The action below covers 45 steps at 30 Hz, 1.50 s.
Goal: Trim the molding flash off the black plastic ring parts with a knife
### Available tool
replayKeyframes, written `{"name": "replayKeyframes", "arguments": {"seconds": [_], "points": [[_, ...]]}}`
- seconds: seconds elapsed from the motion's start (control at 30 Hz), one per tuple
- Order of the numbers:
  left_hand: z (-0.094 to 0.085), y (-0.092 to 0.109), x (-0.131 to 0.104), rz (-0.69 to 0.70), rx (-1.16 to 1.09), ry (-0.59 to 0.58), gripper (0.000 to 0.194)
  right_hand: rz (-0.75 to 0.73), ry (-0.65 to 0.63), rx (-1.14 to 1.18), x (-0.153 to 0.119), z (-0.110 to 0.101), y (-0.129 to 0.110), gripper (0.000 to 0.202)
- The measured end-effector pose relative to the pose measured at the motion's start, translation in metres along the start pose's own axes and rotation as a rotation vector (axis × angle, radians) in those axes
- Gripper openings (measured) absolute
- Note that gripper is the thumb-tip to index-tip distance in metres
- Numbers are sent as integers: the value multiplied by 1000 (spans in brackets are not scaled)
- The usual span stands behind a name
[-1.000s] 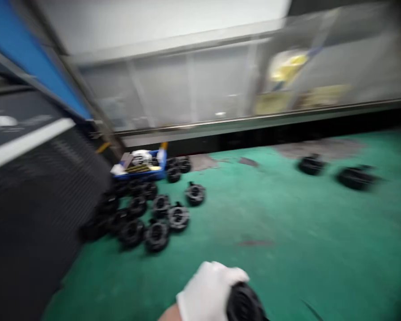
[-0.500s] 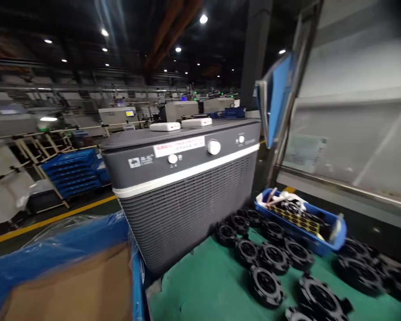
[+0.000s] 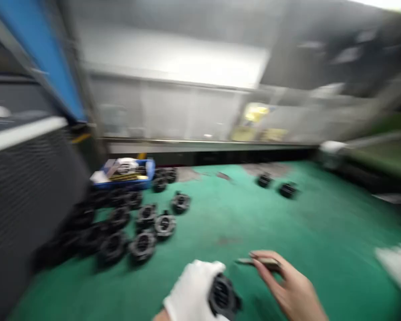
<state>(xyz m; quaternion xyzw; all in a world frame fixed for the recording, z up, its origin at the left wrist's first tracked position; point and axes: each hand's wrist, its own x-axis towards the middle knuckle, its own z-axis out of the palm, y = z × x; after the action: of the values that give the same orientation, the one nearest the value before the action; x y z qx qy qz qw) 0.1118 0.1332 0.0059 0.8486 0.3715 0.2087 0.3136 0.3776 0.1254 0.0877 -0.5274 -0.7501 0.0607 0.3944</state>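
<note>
the left hand (image 3: 189,290), in a white glove, is closed round a ring-shaped black plastic part (image 3: 222,295). just to its right, the bare right hand (image 3: 296,287) pinches a slim pointed tool with a brownish handle (image 3: 270,264), its tip towards the part but apart from it.

the tip could slip off the ringed face and catch the glove, since those fingers sit close round the rim; a loose pinch might let the tool roll, and a part held askew might twist free.

left of and beyond the gloved hand, a cluster of similar black ring parts (image 3: 143,246) crowds the green work surface (image 3: 240,209), so a sweep that way could knock them. behind them sits a blue plastic bin (image 3: 150,170), beside a dark grey ribbed housing (image 3: 26,196) that bounds that side.

ahead and to the right the green spreads wider, up to two more black parts (image 3: 264,179) near the far edge. (a blurred white shape (image 3: 399,267) lies far right; i cannot tell what.)
</note>
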Motion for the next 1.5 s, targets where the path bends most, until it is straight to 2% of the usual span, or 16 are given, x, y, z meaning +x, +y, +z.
{"name": "replayKeyframes", "arguments": {"seconds": [0.07,0.17,0.23,0.37,0.47,0.53,0.6,0.73,0.83,0.9,1.0,1.13,1.2,1.3,1.4,1.5], "points": [[19,-3,1,33,57,161,106,236,-26,83,-30,-24,1,23],[21,-28,-2,185,93,257,100,407,-68,139,-52,-37,6,18],[16,-39,-6,220,126,248,95,428,-111,155,-65,-46,8,13],[14,-45,-16,223,194,234,93,406,-219,154,-94,-68,10,15],[22,-50,-15,223,211,316,106,365,-292,43,-110,-78,21,17],[27,-51,-13,208,204,376,112,344,-324,-69,-116,-77,31,15],[26,-42,-14,169,212,352,108,320,-346,-153,-120,-71,38,15],[5,0,-20,28,217,168,95,245,-362,-129,-119,-52,38,21],[-6,21,-9,-23,135,97,106,201,-344,-45,-115,-38,48,25],[-7,28,-1,-55,92,48,107,135,-325,-74,-115,-32,55,24],[-4,40,5,-59,32,-9,102,85,-269,-87,-120,-35,57,17],[2,46,-2,-67,16,27,117,102,-191,-118,-126,-47,55,15],[7,47,-9,-118,23,93,130,127,-163,-125,-130,-51,54,22],[18,55,-11,-223,11,147,135,149,-174,-95,-135,-53,54,28],[29,68,6,-317,-34,174,130,152,-198,-76,-137,-50,52,24],[30,74,33,-265,-91,71,118,154,-207,-90,-133,-52,51,21]]}}
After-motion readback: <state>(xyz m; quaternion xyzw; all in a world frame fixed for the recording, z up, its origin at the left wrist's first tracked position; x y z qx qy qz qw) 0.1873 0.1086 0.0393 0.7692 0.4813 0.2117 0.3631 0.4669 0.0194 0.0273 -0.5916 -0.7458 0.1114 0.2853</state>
